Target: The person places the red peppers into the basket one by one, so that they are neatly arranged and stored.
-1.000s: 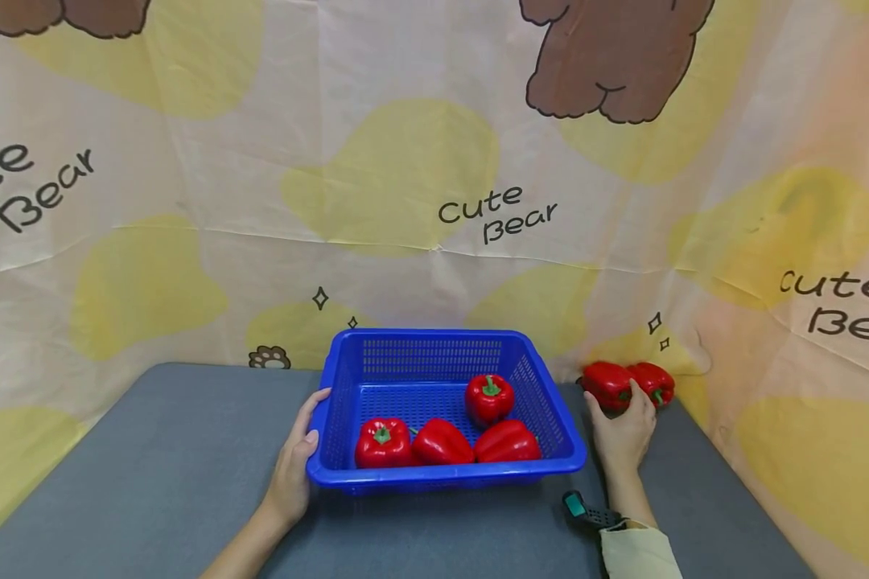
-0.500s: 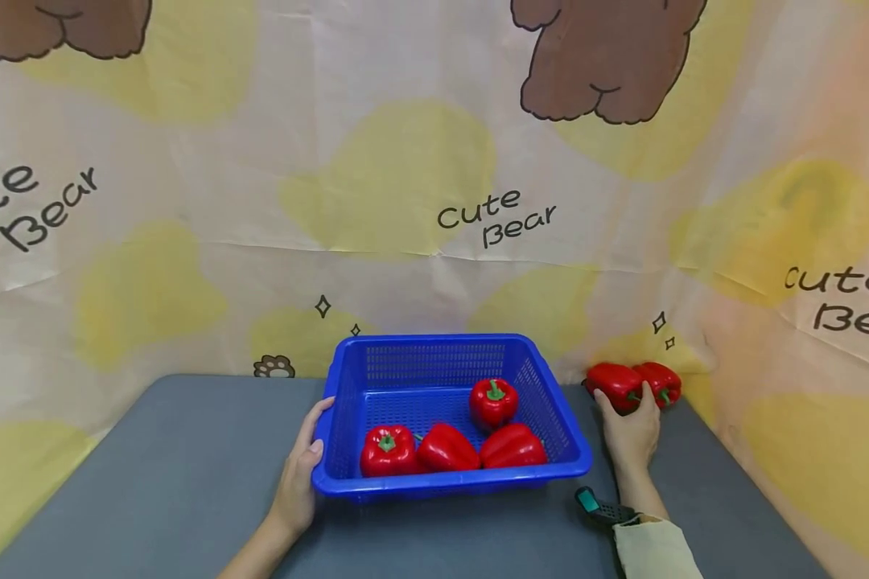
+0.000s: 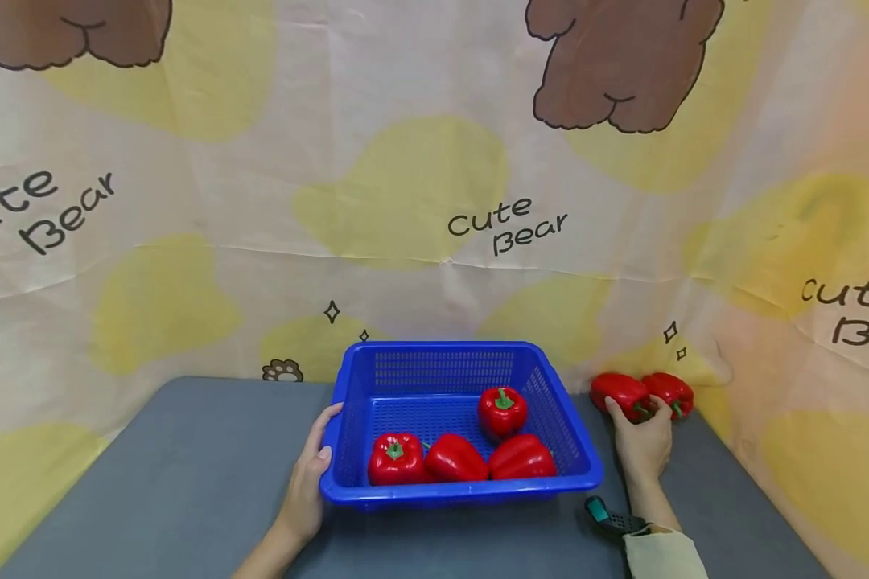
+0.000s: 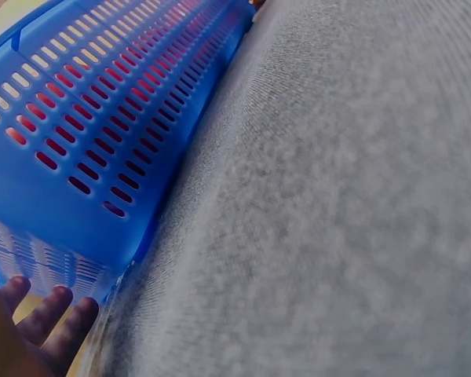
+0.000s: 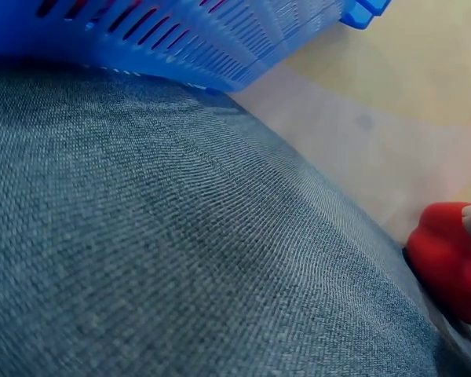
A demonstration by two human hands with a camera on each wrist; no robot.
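A blue plastic basket [image 3: 461,492] stands on the table with several red bell peppers inside. One pepper [image 3: 502,412] sits apart from a row along its near side. My left hand [image 3: 306,486] grips the basket's left rim, thumb on the near side; the left wrist view shows its fingers [image 4: 69,334] at the basket's end wall. Right of the basket, my right hand [image 3: 644,441] holds a red bell pepper [image 3: 618,392] between thumb and fingers, near the table's back edge. Another red bell pepper [image 3: 668,389] lies against it. The right wrist view shows only a fingertip on the held pepper [image 5: 447,263].
The grey cloth-covered table [image 3: 188,466] ends at a patterned fabric backdrop [image 3: 434,297], which also runs along the right side. A dark band with a teal face [image 3: 611,519] is on my right wrist, above a pale sleeve [image 3: 662,555].
The head view has shifted a little, so the scene sits slightly lower and further right. Both hands stay at the basket and the pepper; the pepper's green stem shows a bit more.
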